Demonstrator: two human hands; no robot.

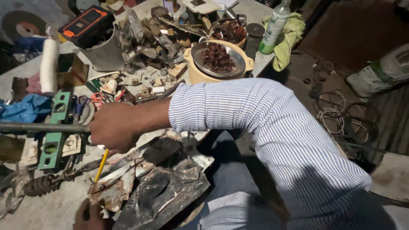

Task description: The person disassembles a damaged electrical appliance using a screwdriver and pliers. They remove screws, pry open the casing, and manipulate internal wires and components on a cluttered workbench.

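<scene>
**Fist on the Metal Rod**

The right hand [114, 126] is gripping a grey metal rod [40, 127] lying across the green frame [55, 132] on the counter [51, 208]. The left hand [88, 216] is showing only partly; its grip cannot be told.

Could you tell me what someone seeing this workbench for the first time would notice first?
Most striking is the right hand in a striped sleeve, closed around a grey metal bar that crosses a green bracket at the left. Behind it sits a cream pot holding a steel dish of dark reddish scraps. At the bottom edge the left hand rests by crumpled dark metal sheets and a thin yellow stick.
</scene>
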